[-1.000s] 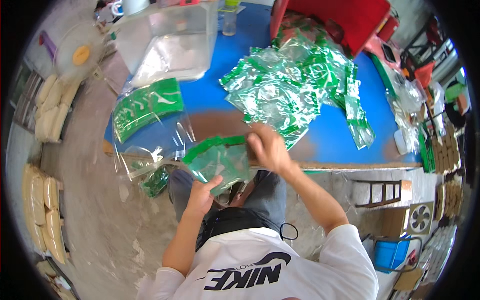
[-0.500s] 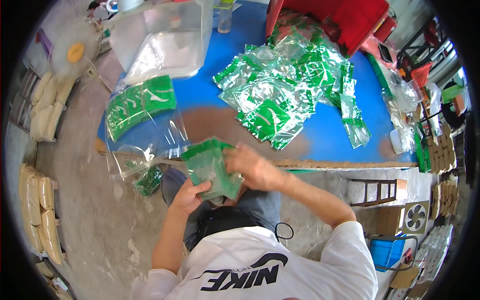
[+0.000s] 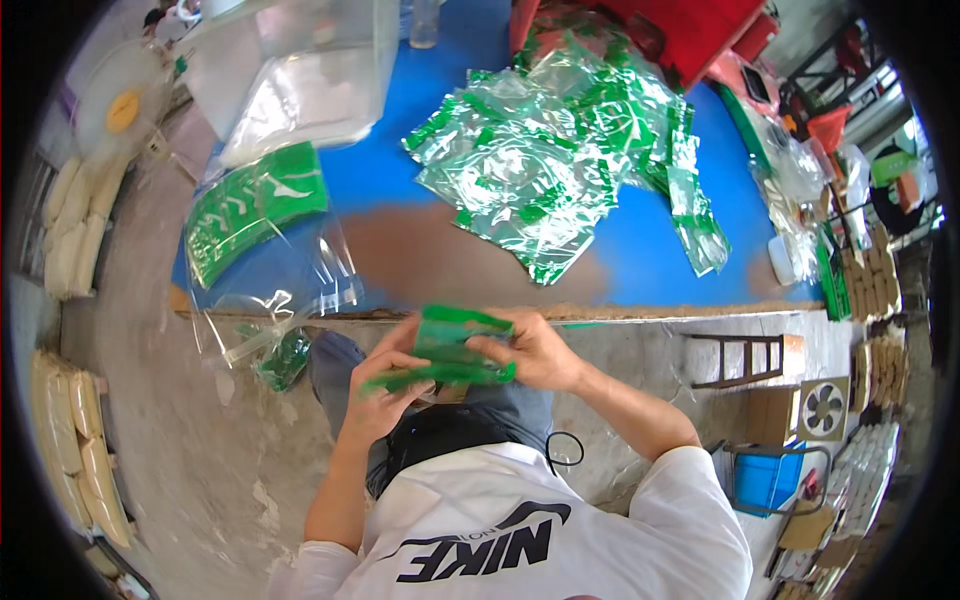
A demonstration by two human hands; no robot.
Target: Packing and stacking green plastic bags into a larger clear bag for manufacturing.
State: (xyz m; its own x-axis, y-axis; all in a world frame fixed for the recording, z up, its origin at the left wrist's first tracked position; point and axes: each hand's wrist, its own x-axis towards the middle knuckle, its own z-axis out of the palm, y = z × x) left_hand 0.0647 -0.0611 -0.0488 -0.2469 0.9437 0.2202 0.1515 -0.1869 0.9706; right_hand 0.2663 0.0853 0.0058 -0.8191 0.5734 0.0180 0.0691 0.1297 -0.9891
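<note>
In front of my waist, just below the table's near edge, both hands grip a stack of green-and-clear plastic packets (image 3: 455, 335). My left hand (image 3: 385, 380) is closed round the stack's left side and lower edge. Fingers of my right hand (image 3: 535, 350) close on its right end, the thumb lying across the front. Motion smears the packets a little. On the table a shiny pile of similar loose packets (image 3: 530, 180) spreads out from a tipped red bin (image 3: 690, 35). To the left, a large clear bag (image 3: 275, 240) with green packets inside overhangs the table edge.
A translucent plastic tub (image 3: 300, 90) stands at the back left of the blue table (image 3: 400, 180). More plastic bags (image 3: 790, 205) lie along the right side. Below are a wooden stool (image 3: 740, 360), a box fan (image 3: 824, 410) and stacked sacks (image 3: 80, 440). A green packet (image 3: 285, 360) hangs low by my knee.
The packets have turned from upright to lying sideways between my hands. My right hand has moved lower and right, my left slightly up. A packet on the pile's front no longer shows; the view shifted slightly.
</note>
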